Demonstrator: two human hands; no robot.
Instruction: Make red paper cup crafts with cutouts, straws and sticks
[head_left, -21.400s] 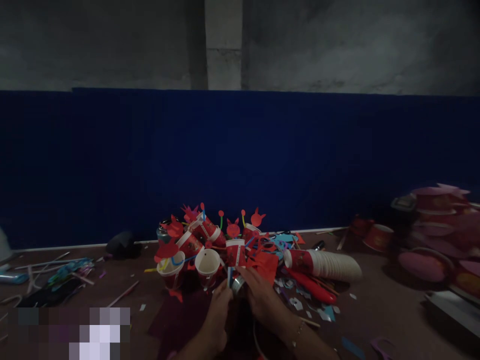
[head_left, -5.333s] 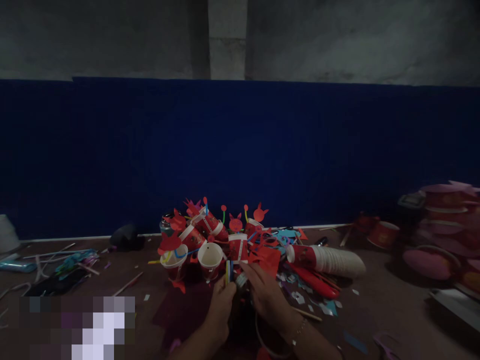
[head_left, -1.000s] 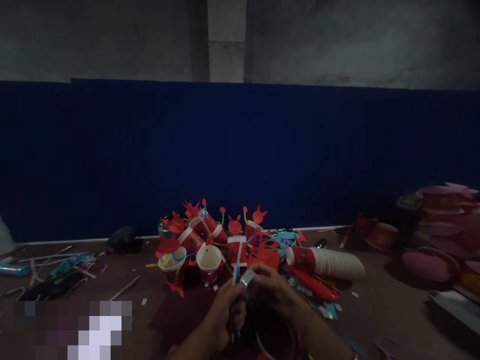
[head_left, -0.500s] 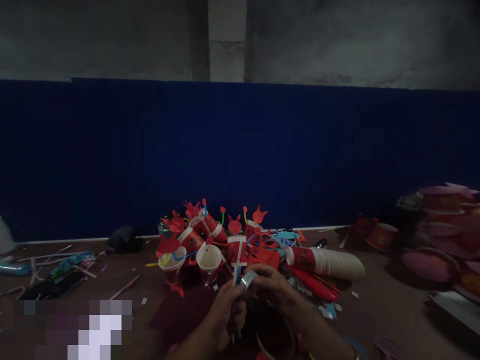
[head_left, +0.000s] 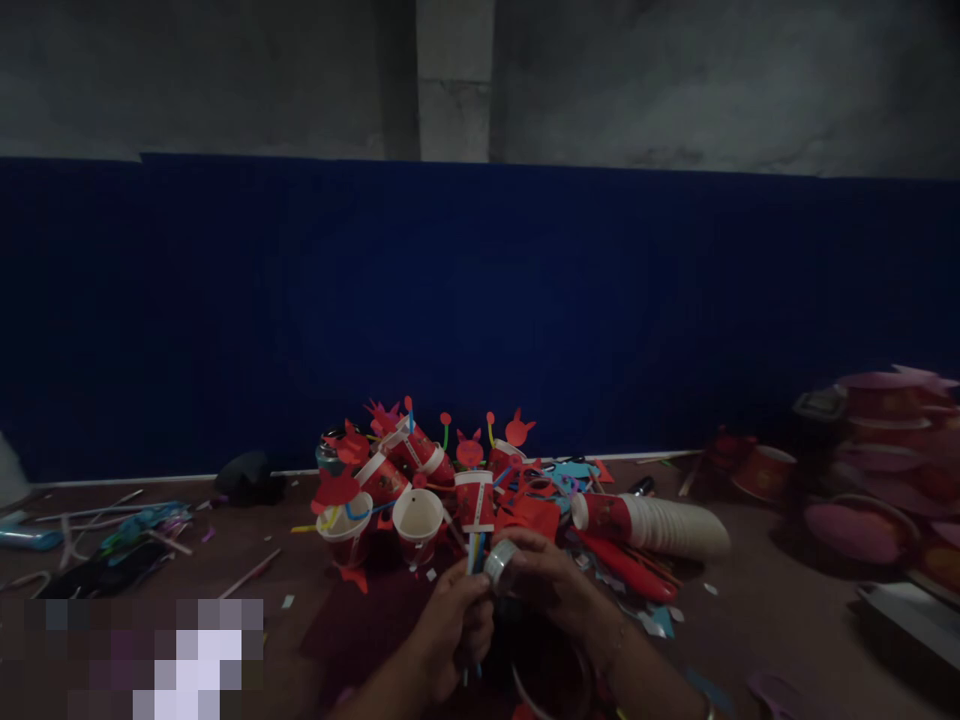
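My left hand is closed around a small bundle of drinking straws, which stand upright out of the top of the fist and poke out below it. In the fingers of my right hand is a roll of clear tape, held right beside the straws. Whether a strip of tape runs from the roll to the straws cannot be made out. Just behind the hands stands a red paper cup with a cut-out animal head above it. An open paper cup is to its left.
A long nested stack of paper cups lies on the right, above a red tool handle. Paper scraps and red sheets litter the middle. Loose straws lie at the left, and decorated cups are piled far right.
Earlier, my right hand lay over the straws and roll; it has since drawn back to the right. Over the last second the tape roll has turned slightly, while my left hand stays on the straws.
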